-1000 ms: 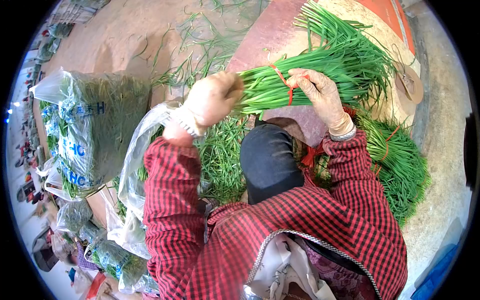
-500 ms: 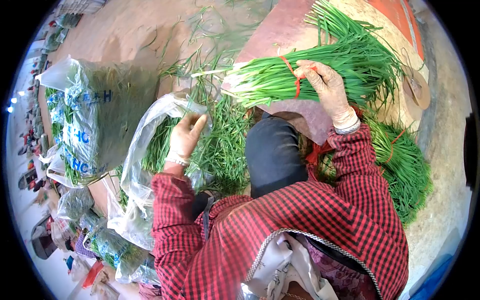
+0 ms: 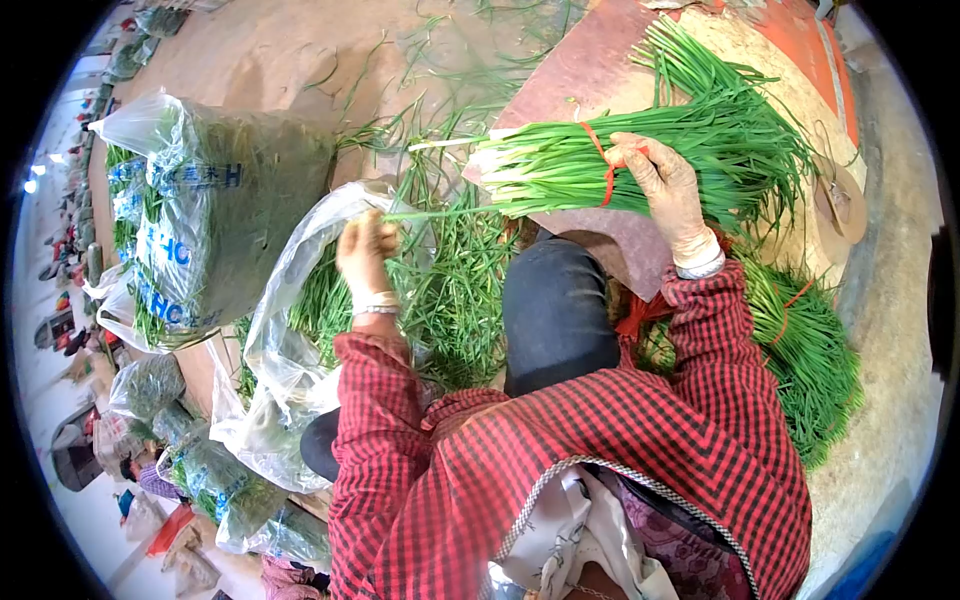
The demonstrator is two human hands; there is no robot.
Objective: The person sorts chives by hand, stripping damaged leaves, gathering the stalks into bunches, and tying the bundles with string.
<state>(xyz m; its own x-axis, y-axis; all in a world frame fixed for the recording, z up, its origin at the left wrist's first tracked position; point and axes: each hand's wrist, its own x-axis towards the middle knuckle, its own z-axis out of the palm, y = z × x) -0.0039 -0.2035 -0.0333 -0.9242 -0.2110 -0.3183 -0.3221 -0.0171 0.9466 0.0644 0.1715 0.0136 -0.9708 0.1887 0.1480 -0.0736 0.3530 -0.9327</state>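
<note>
A thick bundle of long green chives with pale ends lies across a board, bound by a red tie. My right hand, gloved, is closed on the bundle at the tie, thumb and fingers together. Off the pale ends, to the left, my left hand is closed and a little blurred. A single green stalk runs taut from its fingers to the bundle. Just below that hand, an open clear plastic bag holds more greens.
Loose trimmed leaves heap beside my knee. A packed plastic bag of greens stands at left, with further bags lower left. Another tied bunch rests at right, near a round disc.
My left hand has gone from loosely open with nothing visible in it to closed on a stalk beside the bundle. My right hand keeps its hold at the tie.
</note>
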